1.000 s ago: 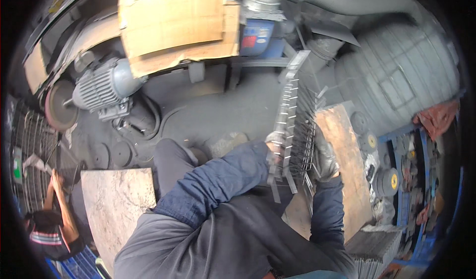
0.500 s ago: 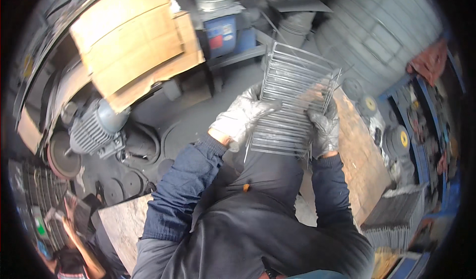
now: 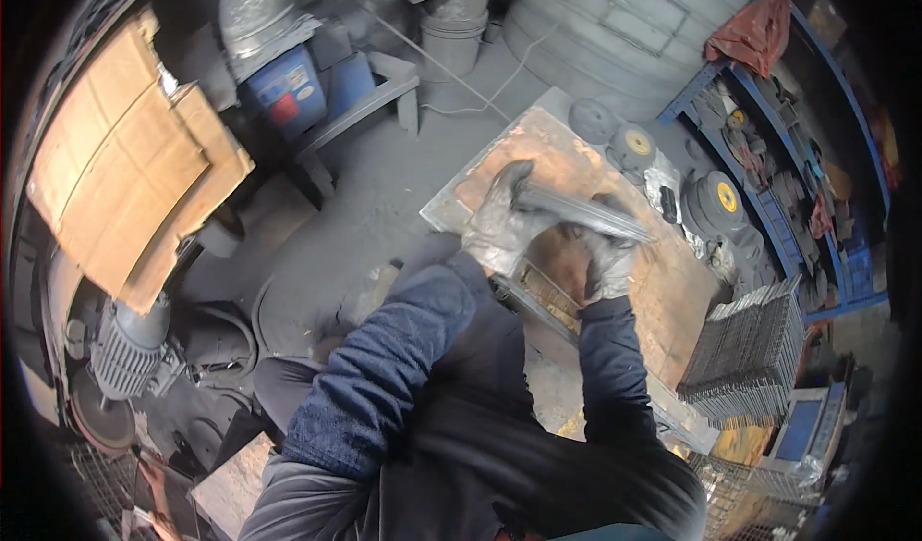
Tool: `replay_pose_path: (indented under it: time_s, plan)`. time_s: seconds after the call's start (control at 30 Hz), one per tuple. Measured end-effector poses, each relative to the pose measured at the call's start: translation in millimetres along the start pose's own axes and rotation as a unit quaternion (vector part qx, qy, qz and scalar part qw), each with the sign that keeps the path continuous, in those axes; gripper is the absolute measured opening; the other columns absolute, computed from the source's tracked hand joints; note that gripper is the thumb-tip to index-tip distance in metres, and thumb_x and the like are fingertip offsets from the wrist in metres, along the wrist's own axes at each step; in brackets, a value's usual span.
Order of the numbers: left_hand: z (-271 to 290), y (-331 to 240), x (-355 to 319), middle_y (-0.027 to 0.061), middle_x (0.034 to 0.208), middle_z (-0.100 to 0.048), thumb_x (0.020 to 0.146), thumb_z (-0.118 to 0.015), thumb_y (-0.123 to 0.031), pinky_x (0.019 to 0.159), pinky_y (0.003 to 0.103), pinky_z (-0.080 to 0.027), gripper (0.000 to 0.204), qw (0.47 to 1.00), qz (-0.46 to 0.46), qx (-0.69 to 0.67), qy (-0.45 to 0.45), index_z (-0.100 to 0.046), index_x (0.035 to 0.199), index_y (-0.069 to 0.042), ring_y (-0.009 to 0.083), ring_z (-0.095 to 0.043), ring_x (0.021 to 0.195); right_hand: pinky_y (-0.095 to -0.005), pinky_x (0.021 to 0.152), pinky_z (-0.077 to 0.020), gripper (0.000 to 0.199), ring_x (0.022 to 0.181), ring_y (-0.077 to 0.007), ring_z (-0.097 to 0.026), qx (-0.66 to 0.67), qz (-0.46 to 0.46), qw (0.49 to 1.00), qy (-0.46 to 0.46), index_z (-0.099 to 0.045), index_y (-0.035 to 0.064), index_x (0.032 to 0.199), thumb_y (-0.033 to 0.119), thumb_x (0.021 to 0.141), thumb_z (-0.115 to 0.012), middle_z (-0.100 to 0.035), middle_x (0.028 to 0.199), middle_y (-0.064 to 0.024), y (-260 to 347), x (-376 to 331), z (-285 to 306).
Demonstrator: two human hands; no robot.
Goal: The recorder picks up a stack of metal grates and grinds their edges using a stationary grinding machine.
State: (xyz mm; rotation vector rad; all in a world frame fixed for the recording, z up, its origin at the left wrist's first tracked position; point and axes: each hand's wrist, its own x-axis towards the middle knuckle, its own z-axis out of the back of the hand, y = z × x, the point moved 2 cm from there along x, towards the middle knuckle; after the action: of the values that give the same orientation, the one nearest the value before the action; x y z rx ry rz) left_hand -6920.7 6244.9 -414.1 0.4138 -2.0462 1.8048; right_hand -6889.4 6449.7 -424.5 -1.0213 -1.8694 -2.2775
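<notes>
A grey metal wire rack (image 3: 586, 215) is held between my two gloved hands, turned almost edge-on, so its bars show as a narrow band. I cannot tell whether it is a single rack or more than one together. My left hand (image 3: 501, 226) is closed round its left end, thumb up along the edge. Lower on the right side, my right hand (image 3: 609, 264) grips it from below, its fingers partly hidden. Both gloves are silvery grey and dirty. Beneath the hands lies a worn wooden board (image 3: 663, 325) on a low bench.
A stack of wire racks (image 3: 744, 354) stands at the board's right end. Grinding discs (image 3: 715, 198) lie along its far side, beside a blue shelf (image 3: 768, 205). Cardboard (image 3: 125, 157) and a motor (image 3: 130, 354) are on the left. Another person's hand (image 3: 158, 483) shows at lower left.
The rack has gone from facing me broadly to nearly edge-on, still in both hands. My view has swung right, bringing the wooden board under my hands.
</notes>
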Motion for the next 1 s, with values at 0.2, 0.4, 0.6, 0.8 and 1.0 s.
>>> replay_pose_path:
  time_s: [0.2,0.4,0.6,0.8,1.0]
  plan:
    - [5.6,50.0,-21.1,0.011,0.133,-0.055,0.095,-0.071,-0.02,0.107,0.037,-0.047,0.057,0.948,0.151,-0.236,0.149,-0.047,0.144,-0.003,0.0231,-0.055,0.12,-0.0396,0.103,-0.05,0.029,0.12,-0.0287,-0.061,0.09,-0.026,0.995,0.037,-0.063,0.0019,0.113,0.02,0.092,-0.072,-0.066,0.124,-0.0168,-67.5,-11.0,7.7]
    - [26.7,133.2,8.1,0.0107,0.13,-0.059,0.095,-0.068,-0.009,0.107,0.038,-0.048,0.054,0.982,0.075,-0.15,0.083,-0.044,0.143,-0.004,0.0226,-0.056,0.122,-0.0337,0.09,-0.0533,0.024,0.102,-0.0221,-0.066,0.099,-0.031,0.989,0.106,-0.067,0.0019,0.107,0.008,0.086,-0.077,-0.071,0.105,-0.0096,-41.3,-0.2,-18.9]
    - [-25.9,-43.3,12.8,0.0006,0.097,-0.067,0.079,-0.071,0.004,0.075,0.028,-0.053,0.039,0.957,0.227,-0.18,-0.001,-0.062,0.116,-0.003,0.0126,-0.062,0.088,-0.042,0.092,-0.0534,0.037,0.1,-0.0304,-0.067,-0.206,0.046,0.975,0.067,-0.068,0.0063,0.111,0.013,0.076,-0.08,-0.07,0.106,-0.0113,42.0,9.2,-15.4]
    - [-6.0,21.1,-45.4,0.0142,0.127,-0.061,0.09,-0.07,-0.029,0.1,0.041,-0.049,0.06,0.962,0.173,-0.198,0.069,-0.045,0.138,-0.004,0.0279,-0.061,0.116,-0.0493,0.102,-0.0466,0.046,0.109,-0.0334,-0.062,-0.394,0.291,0.864,0.115,-0.066,0.011,0.122,0.017,0.076,-0.065,-0.064,0.117,-0.0133,123.3,-21.2,-64.2]
    - [38.4,-16.3,-48.5,0.0076,0.107,-0.069,0.099,-0.064,-0.027,0.089,0.035,-0.053,0.031,0.919,0.252,-0.285,-0.101,-0.066,0.116,-0.001,0.0181,-0.065,0.097,-0.048,0.108,-0.0422,0.057,0.112,-0.0349,-0.06,-0.322,0.241,0.868,0.292,-0.061,0.0038,0.127,0.019,0.073,-0.07,-0.063,0.119,-0.0163,156.7,-44.1,-77.3]
